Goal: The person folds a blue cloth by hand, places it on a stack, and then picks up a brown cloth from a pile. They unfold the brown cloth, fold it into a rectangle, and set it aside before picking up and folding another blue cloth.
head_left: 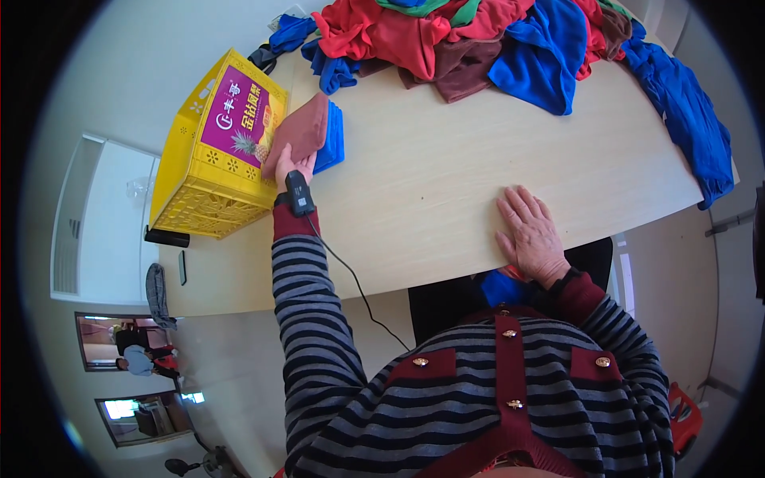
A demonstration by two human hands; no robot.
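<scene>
In the head view, the left hand (290,169) touches a squared, folded brown cloth (301,134) overlapping blue ones (335,142) beside a perforated yellow crate (215,179); whether its fingers clamp it, I can't tell. The right hand (532,237) lies flat, thumb apart, on the smooth table (446,183).

We'd tag a textile workroom, exact type unclear: pale wood-look table (446,159) under the right hand (532,237), rumpled heap of red, blue and brown cloth (398,40) beyond that hand, folded rectangular brown cloth (306,127) in the left hand (293,166), yellow perforated plastic crate (219,209) just beside.
</scene>
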